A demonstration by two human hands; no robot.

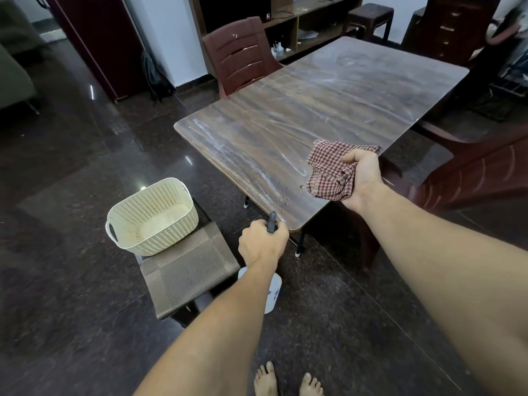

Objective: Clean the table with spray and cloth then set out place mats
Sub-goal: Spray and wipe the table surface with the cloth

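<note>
The spray bottle [273,292] is gripped around its head by the left hand [261,242], held off the near corner of the table [328,104] with its dark nozzle aimed toward the tabletop, while the checked cloth [331,172] is bunched in the clenched right hand [361,178] just above the near right edge. The step in hand is judged to be the spraying and wiping of this near end, where a few droplets are seen beside the cloth. A good result is likely to be had if the nozzle is kept over the surface and not past the edge, and if the cloth is opened flatter, so that a wider face is pressed down and drawn in long overlapping strokes toward one edge. The tabletop is a smooth, glossy wood-grain laminate with rounded corners; pale streaks are shown across it, so the residue should be wiped until it is gone. The cloth is a soft, waffle-textured weave in red and cream. The place mats [183,270], woven and stiff-looking, are stacked on a stool to the left, partly under a perforated cream plastic basket [153,221], which must be lifted off first.
</note>
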